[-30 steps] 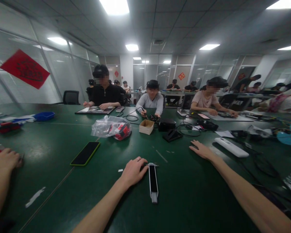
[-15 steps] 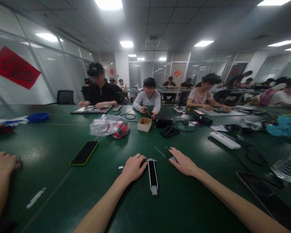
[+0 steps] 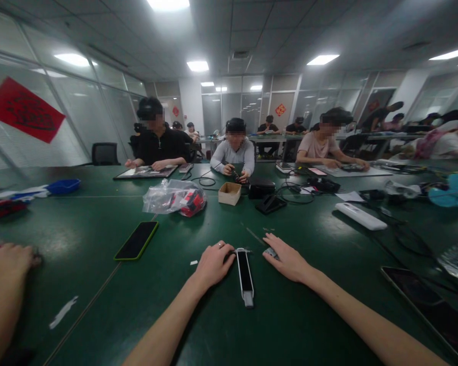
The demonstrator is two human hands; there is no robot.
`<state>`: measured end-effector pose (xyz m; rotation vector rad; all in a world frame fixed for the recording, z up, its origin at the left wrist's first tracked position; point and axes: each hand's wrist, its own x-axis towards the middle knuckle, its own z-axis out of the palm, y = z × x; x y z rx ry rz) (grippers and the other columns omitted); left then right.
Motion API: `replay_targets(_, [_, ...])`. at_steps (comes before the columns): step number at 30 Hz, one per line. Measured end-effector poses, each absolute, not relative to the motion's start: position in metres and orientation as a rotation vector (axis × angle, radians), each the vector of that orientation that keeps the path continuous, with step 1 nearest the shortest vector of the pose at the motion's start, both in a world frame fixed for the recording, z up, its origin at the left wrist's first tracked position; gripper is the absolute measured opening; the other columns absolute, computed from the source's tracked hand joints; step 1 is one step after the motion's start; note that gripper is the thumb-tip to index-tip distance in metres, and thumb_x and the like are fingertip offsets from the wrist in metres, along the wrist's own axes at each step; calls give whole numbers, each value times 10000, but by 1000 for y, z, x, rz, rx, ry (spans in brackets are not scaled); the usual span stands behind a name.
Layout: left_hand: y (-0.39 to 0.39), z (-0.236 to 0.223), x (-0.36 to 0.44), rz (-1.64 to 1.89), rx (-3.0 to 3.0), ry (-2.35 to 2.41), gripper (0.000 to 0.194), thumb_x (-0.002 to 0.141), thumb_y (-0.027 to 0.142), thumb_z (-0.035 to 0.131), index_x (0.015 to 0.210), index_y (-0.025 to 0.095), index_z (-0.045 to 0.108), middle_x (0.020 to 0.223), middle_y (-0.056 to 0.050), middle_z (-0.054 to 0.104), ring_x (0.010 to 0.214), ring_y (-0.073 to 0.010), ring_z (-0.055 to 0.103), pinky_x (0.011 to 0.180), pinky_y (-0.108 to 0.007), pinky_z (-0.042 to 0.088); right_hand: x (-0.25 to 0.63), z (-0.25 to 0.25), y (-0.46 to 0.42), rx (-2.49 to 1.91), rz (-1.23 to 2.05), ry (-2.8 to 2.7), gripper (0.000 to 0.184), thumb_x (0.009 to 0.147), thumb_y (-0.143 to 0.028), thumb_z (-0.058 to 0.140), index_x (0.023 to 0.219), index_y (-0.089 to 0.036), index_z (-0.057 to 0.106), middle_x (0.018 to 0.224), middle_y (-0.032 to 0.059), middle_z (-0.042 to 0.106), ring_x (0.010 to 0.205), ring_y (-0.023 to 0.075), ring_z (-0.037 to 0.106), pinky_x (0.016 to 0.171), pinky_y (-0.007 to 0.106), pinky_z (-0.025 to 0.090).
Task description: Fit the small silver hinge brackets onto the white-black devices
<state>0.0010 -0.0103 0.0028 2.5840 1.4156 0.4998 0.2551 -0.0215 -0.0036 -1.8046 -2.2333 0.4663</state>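
WHT-framed blk device point(image 3: 246, 277): midway btwn us | our L hand point(image 3: 213, 264) at its far-L end | our R hand point(image 3: 289, 260) to its R, over grey pc. point(image 3: 270, 252) | both grips: can't tell

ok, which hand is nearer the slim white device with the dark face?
Left. The left hand is close beside the far end of the white device, on its left, perhaps touching; the right hand is on its other side, across a wider, visible gap.
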Motion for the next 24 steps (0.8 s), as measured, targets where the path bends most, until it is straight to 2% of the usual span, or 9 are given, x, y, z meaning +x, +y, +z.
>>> replay_targets(6, [-9,3,1,485,2603,1417,199,914,304,424,1010,230,581,992,-24,596,840,-164,580,732,-280,419,259,-4,-29,-1781,383,-2233,637,871,-556,379,1367,-158,415,1449,91,357,1339,258,296,1097,431,257])
replay_targets(11, [-10,4,2,467,2599,1429,205,911,308,425,1017,227,581,987,-29,594,833,-163,579,733,-279,418,266,-4,-29,-1711,279,-2235,580,844,-546,442,1274,-163,517,1326,117,500,1261,281,397,1050,457,322])
replay_targets(15, [-9,4,3,463,2602,1429,202,906,302,438,1027,228,580,987,-31,592,836,-164,580,739,-279,417,270,-4,-27,-1667,268,-2205,542,840,-553,452,1224,-182,545,1255,120,540,1174,276,468,974,453,398])
replay_targets(21, [-9,3,2,487,2617,1412,194,907,293,434,1017,226,578,981,-27,598,824,-163,581,728,-277,422,275,2,-27,-1547,218,-2219,453,843,-487,491,1173,-185,562,1179,113,556,1112,255,476,941,441,408])
replay_targets(24, [-9,3,2,480,2622,1410,196,903,284,437,1021,227,583,984,-28,601,829,-164,584,732,-279,426,278,5,-28,-1526,179,-2215,363,854,-445,491,1087,-191,606,1106,110,574,1038,247,500,876,426,436])
